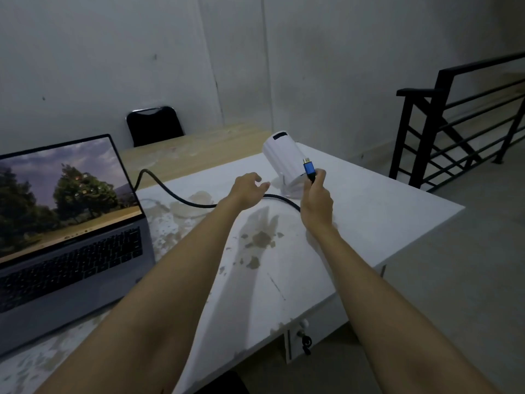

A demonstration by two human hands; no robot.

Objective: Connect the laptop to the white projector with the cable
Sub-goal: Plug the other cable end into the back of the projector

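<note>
An open grey laptop (68, 228) with a landscape picture on its screen sits at the left of the white table (383, 220). A black cable (170, 191) runs from the laptop's right side across the table to my right hand (316, 199). That hand grips the cable's blue plug (309, 168), metal tip pointing up, just in front of the white cylindrical projector (284, 157), which tilts on its stand. My left hand (248, 189) hovers open to the left of the projector, above the cable, touching nothing.
A black chair (154, 125) stands behind a wooden table (199, 149) at the back. A black stair railing (460, 120) is at the right. The white table's surface is worn and stained; its right edge drops to the floor.
</note>
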